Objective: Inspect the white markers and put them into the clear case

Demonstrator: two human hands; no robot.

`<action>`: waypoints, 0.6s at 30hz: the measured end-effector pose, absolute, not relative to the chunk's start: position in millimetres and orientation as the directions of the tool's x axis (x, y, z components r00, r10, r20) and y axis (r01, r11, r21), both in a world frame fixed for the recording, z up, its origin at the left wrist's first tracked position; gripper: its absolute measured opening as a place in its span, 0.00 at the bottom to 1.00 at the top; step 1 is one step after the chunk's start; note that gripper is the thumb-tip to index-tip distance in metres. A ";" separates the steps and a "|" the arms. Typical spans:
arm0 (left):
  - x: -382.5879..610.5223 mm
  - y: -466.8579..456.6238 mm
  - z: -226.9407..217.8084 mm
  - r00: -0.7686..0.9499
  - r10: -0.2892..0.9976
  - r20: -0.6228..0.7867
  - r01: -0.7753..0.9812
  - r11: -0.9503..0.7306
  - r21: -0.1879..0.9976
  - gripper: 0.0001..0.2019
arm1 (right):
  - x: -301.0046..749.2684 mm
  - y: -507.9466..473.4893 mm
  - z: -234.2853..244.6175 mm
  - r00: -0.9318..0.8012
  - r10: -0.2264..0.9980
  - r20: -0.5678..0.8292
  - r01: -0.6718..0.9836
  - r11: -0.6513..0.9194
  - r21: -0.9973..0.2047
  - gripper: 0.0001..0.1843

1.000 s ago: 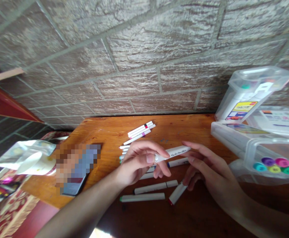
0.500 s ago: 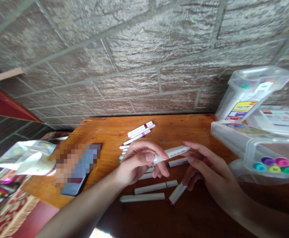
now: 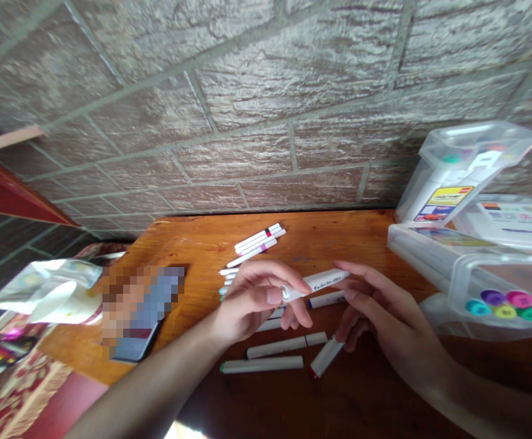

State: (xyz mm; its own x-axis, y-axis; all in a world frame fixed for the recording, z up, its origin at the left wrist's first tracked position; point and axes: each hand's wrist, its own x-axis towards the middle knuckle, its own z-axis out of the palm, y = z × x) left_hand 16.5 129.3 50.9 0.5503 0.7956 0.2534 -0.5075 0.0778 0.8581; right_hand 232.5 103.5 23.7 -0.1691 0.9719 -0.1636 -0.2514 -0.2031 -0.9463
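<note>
A white marker [image 3: 326, 280] with dark lettering on its barrel is held between my two hands above the table. My left hand [image 3: 263, 296] pinches its left end between thumb and fingers. At the marker's other end is my right hand [image 3: 382, 311], its index finger on top and thumb below. A red-tipped white marker [image 3: 327, 356] lies under the lower fingers of that hand; whether they touch it I cannot tell. Below the held one lies a blue-ended marker [image 3: 325, 300]. Closer to me are a black-ended marker [image 3: 284, 346] and a green-ended marker [image 3: 262, 364].
Several slim markers [image 3: 259, 241] lie in a row toward the wall. On the right, a clear open case [image 3: 457, 274] holds colourful-capped markers, with an upright clear case [image 3: 443, 177] behind. A phone [image 3: 140, 341] and a white cup [image 3: 67, 303] are at the left.
</note>
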 end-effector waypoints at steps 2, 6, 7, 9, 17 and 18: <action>16.6 129.5 50.1 0.549 0.794 0.262 -0.501 0.061 0.864 0.11 | 232.6 103.7 23.6 -0.170 0.971 -0.165 -0.253 -0.205 -0.945 0.35; 16.5 128.5 48.0 0.534 0.797 0.282 -0.502 0.030 0.864 0.11 | 233.0 103.2 24.8 -0.168 0.971 -0.170 -0.255 -0.210 -0.944 0.34; 16.3 128.2 47.5 0.532 0.797 0.286 -0.503 0.025 0.864 0.12 | 232.9 103.0 25.2 -0.164 0.971 -0.172 -0.256 -0.210 -0.944 0.34; 16.0 127.9 46.6 0.528 0.799 0.286 -0.500 0.021 0.866 0.12 | 232.7 102.6 25.8 -0.158 0.972 -0.173 -0.259 -0.210 -0.943 0.33; 14.9 128.3 42.4 0.496 0.835 0.240 -0.459 0.017 0.888 0.11 | 232.5 101.6 25.1 -0.166 0.971 -0.173 -0.248 -0.210 -0.946 0.34; 14.3 128.3 41.7 0.495 0.836 0.239 -0.454 0.013 0.891 0.12 | 232.7 101.4 24.9 -0.167 0.971 -0.172 -0.246 -0.209 -0.946 0.35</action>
